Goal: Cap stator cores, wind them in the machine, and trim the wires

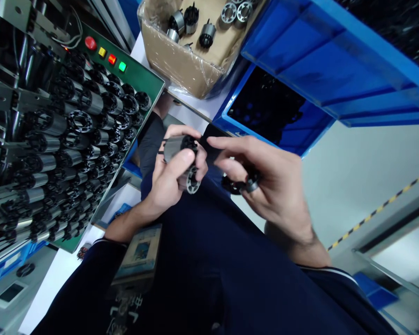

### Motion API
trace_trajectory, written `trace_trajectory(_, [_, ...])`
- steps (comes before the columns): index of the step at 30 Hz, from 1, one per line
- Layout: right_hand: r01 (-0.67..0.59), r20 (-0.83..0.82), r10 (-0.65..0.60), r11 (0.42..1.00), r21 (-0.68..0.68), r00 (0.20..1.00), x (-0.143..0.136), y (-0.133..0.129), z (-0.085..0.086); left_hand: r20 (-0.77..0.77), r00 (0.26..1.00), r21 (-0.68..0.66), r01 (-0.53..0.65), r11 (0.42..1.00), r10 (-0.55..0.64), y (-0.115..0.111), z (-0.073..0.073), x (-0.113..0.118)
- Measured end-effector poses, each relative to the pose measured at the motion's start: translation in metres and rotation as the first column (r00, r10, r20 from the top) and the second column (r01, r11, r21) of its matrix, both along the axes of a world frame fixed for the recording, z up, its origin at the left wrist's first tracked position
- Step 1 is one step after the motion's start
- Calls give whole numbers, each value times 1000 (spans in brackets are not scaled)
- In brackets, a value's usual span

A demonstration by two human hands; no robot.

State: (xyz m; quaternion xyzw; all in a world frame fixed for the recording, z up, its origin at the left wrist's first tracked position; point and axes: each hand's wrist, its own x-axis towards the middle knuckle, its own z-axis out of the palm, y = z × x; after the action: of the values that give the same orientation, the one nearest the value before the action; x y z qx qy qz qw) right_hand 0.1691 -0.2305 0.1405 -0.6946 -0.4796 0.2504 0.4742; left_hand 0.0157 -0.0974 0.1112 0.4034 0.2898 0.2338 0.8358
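My left hand is closed around a steel motor stator core with a black plastic end piece on it. A second stator core, showing its slotted ring end, sits lower in the same hand. To the right, my right hand has its index finger stretched toward the left hand, with a small gap between them. Its other fingers curl around black slotted plastic end pieces, blurred and partly hidden by the fingers.
Rows of stator cores fill a green machine bed at left, near lit push buttons. A plastic-lined cardboard box holds several cores. Blue bins stand at right, one holding dark parts. A person's arm shows beyond the bench edge.
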Motion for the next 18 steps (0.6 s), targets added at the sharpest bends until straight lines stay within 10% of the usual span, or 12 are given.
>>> trace_trajectory(18, [98, -211, -50, 970, 223, 976, -14, 6, -2, 28, 988, -125, -147, 981, 152, 5, 9, 16])
